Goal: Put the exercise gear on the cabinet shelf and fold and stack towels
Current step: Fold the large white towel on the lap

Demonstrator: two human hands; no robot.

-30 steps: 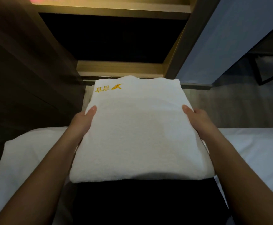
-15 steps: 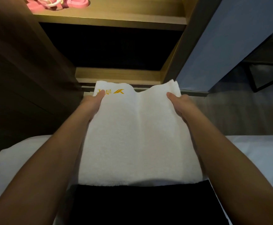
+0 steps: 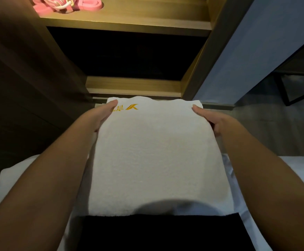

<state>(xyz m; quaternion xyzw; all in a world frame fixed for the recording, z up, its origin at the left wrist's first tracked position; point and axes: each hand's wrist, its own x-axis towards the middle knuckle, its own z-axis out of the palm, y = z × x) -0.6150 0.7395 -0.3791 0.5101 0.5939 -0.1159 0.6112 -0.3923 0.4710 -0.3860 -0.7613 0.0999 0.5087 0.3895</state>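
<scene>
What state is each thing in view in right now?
white towel, folded flat, yellow logo up at its far left corner.
left hand, grips the towel's far left corner, thumb on top.
right hand, grips the towel's far right corner, thumb on top.
pink exercise gear, lying on the upper cabinet shelf.
lower compartment, open, too dark to see inside.

Head camera; down onto towel (image 3: 156, 156); seemingly close.
</scene>
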